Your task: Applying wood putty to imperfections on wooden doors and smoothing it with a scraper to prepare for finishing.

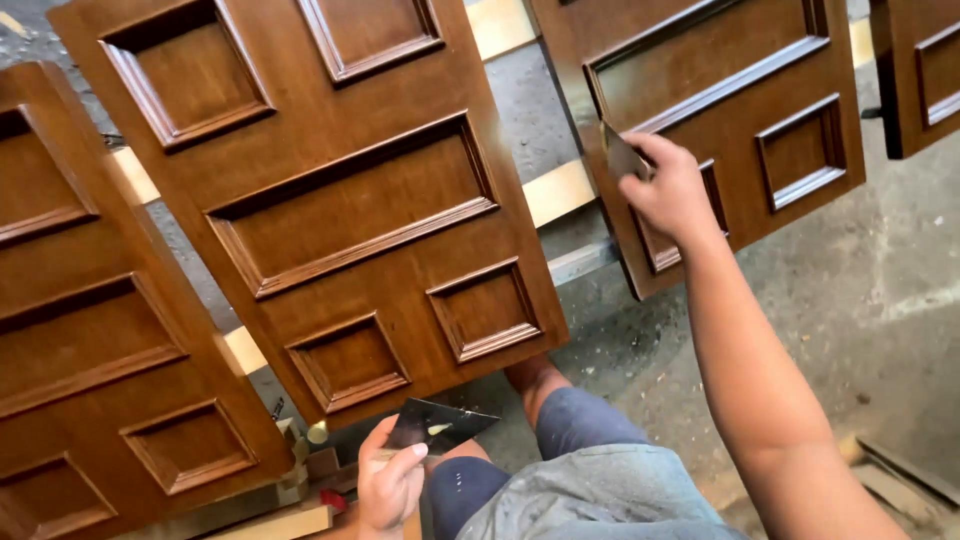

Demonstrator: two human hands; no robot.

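My right hand point(672, 188) reaches forward and presses a small flat scraper blade point(622, 156) against the left part of a brown panelled wooden door point(720, 110) at the upper right. Low in the middle, my left hand point(390, 482) holds a dark flat metal plate point(440, 424) with a pale dab of filler on it, just below the bottom edge of the middle door point(330, 190). My knees in grey-blue shorts point(560, 470) are beneath.
Another brown panelled door point(90, 330) lies at the left and a fourth point(925, 70) at the top right corner. The doors rest on pale wooden battens point(560, 190) over a grey concrete floor point(860, 300). Small wood scraps and a red object point(325, 495) lie by my left hand.
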